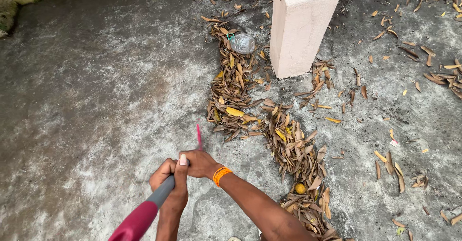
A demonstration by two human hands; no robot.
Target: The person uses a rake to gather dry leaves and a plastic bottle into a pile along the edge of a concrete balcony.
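Note:
Both my hands grip one long handle at the lower middle of the view. My left hand is wrapped around the grey part of the handle, which turns magenta toward the bottom edge. My right hand, with an orange band on its wrist, closes over the handle just above the left. A thin pink strip sticks up beyond my right hand. To the right of my hands, a long row of dry brown and yellow leaves lies on the grey concrete floor. The tool's working end is hidden.
A pale square pillar stands at the top, beside the leaf row. A crushed clear plastic bottle lies among the leaves to its left. A small yellow round fruit sits in the pile. Loose leaves are scattered to the right.

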